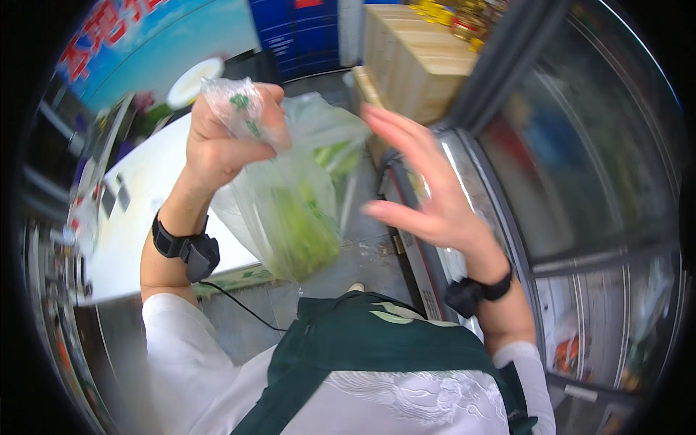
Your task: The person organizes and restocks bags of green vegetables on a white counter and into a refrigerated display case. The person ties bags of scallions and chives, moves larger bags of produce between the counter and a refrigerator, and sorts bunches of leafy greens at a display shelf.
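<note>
My left hand point(228, 136) is closed around the gathered neck of a clear plastic bag point(272, 206) with green printing. Green vegetables point(307, 239), blurred through the film, fill the lower part of the bag; their exact kind I cannot tell. The bag hangs in front of my apron, near the edge of a white tabletop point(157, 163). To its right, my right hand point(429, 185) is raised with thumb and fingers spread apart and nothing between them. Its fingertips are close to the bag's upper right side, without clear contact.
A glass-doored display fridge point(571, 136) with bagged goods rises on my right. Beside it stands a low glass-topped cabinet point(451, 157). Ahead are a wooden counter point(418, 38) and a blue door point(296, 38). Dark flat pieces point(116, 197) and a white plate point(196, 81) are on the left.
</note>
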`<move>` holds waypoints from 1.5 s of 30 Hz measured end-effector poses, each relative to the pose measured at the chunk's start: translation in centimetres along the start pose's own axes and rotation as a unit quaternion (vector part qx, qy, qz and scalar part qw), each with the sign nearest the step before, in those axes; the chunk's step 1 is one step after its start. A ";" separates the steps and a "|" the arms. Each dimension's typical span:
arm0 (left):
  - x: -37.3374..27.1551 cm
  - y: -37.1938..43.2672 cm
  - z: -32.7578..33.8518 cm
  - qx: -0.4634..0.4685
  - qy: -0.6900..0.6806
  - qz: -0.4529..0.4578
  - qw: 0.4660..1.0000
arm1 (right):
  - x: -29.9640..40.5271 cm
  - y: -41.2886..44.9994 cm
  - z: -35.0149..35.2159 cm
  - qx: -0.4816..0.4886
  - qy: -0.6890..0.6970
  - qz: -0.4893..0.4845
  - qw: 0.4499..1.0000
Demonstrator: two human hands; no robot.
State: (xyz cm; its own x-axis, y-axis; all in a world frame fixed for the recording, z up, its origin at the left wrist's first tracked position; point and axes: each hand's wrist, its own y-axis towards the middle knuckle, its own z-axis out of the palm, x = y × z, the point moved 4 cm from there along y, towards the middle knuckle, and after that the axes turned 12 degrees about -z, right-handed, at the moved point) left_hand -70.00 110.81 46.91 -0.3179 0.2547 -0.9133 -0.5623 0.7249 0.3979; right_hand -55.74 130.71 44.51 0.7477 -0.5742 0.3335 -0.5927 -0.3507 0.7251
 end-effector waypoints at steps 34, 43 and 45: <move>7.2 -1.1 61.9 0.733 -0.115 0.067 0.668 | 20.8 -33.8 -25.6 -0.113 -0.296 0.278 0.907; 11.2 2.2 64.8 0.792 -0.057 -0.283 0.538 | 18.7 -43.4 -24.4 -0.397 -0.181 0.516 0.737; 11.5 2.3 65.5 0.799 -0.056 -0.279 0.530 | 19.0 -43.2 -24.7 -0.388 -0.220 0.512 0.734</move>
State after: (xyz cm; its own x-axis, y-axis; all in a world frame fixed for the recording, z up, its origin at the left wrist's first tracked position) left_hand -24.99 157.35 31.61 -0.3447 -0.3128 -0.8851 0.8473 0.3021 -0.4368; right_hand -8.54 153.21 34.42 -0.2407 -0.4854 0.8405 -0.2993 0.8609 0.4115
